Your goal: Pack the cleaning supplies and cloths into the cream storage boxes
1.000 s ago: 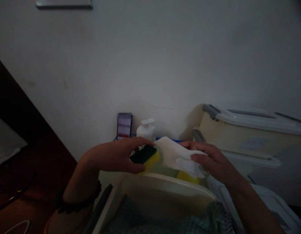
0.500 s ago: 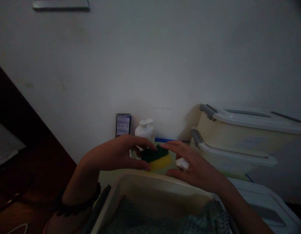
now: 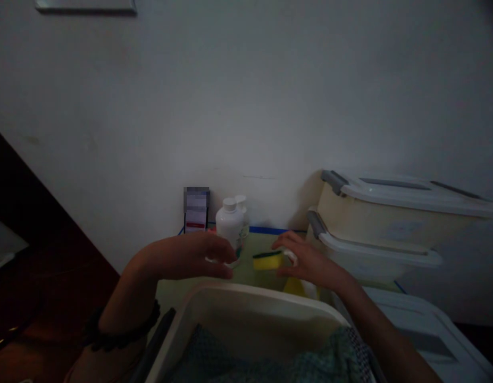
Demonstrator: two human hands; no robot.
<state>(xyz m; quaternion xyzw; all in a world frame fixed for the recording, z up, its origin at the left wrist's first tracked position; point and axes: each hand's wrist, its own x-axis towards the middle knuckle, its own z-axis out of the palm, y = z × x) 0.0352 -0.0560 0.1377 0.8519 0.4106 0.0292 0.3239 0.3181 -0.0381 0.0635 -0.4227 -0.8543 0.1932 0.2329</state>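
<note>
A yellow sponge [image 3: 267, 261] with a dark green top is just beyond the bin's far rim. My right hand [image 3: 310, 261] has its thumb and fingers closed around the sponge's right end. Something white, too hidden to name, shows inside that same hand. To the left, my left hand [image 3: 190, 256] is empty, thumb and fingers apart, close to a white capped bottle [image 3: 229, 223]. In front of me, below both hands, stands a cream plastic bin [image 3: 262, 294] with greenish patterned cloth [image 3: 230, 359] in it.
A phone [image 3: 196, 213] leans upright against the wall, left of the bottle. A second white bottle [image 3: 242, 205] is behind. Lidded storage boxes [image 3: 390, 221] are stacked at the right, another lid [image 3: 425, 319] below them. A yellow item [image 3: 294, 287] shows behind the bin rim.
My left hand has let go of the sponge and drawn left. The sponge is now at my right hand, turned more edge-on, and the white bottle shows more fully.
</note>
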